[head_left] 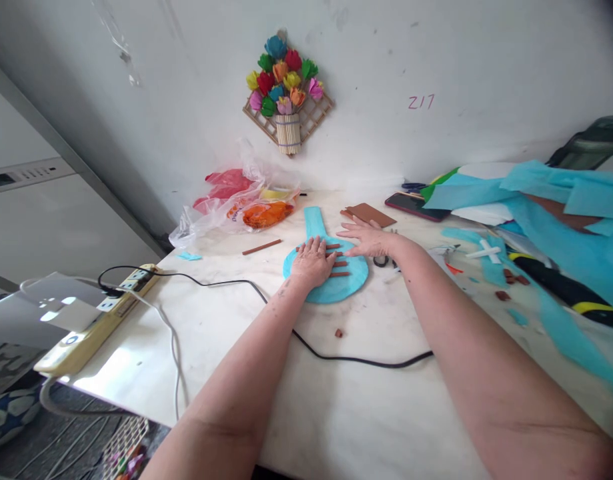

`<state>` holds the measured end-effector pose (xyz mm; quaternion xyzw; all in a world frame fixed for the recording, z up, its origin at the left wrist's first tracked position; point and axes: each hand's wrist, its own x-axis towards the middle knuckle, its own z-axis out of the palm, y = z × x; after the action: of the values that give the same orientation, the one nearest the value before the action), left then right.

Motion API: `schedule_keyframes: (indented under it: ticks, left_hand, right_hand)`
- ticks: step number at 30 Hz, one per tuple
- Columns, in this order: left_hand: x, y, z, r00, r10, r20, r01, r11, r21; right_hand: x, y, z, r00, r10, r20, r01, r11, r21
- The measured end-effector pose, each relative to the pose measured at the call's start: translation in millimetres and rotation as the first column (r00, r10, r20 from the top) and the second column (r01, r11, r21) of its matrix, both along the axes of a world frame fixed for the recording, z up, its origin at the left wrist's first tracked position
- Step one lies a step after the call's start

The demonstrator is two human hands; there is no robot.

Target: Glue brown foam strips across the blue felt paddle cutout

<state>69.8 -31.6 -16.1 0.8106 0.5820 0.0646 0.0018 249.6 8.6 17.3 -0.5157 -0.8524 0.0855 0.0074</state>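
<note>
A light-blue round piece with a straight neck (326,291), shaped like a small guitar or fan, lies flat on the white table. Several thin brown strips (340,274) lie across its round part. My left hand (311,262) rests flat on the piece, its fingers over the strips' left ends. With fingers spread, my right hand (369,239) is at the upper right edge of the piece; whether it touches is unclear. Partly beneath my right wrist are black-handled scissors (381,261). A folded brown sheet (370,215) lies just behind that hand.
One loose brown strip (262,247) lies left, near plastic bags (256,203). A black cord (336,359) crosses the table from a power strip (101,320). At right are a phone (417,207), blue scraps (561,333) and a black-and-yellow tool (561,287). A brown bit (339,333) lies in front.
</note>
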Motion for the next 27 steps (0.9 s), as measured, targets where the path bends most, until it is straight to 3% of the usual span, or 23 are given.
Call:
schedule_keyframes:
  ticks: [8, 17, 27]
  left_hand:
    - [0.7, 0.7, 0.8, 0.999, -0.016, -0.037, 0.018, 0.999, 0.042]
    - [1.0, 0.9, -1.2, 0.998, -0.019, -0.052, 0.023, 0.997, 0.076]
    - [1.4, -1.5, 1.7, 1.0, -0.019, -0.014, 0.019, 0.999, 0.028]
  right_hand:
    - [3.2, 6.3, -8.0, 1.0, 0.01, -0.017, -0.009, 1.0, 0.016]
    - [-14.5, -12.6, 8.9, 0.999, 0.02, 0.035, -0.02, 1.0, 0.007]
    - [-18.5, -22.1, 11.5, 0.996, 0.083, 0.021, -0.081, 0.992, -0.095]
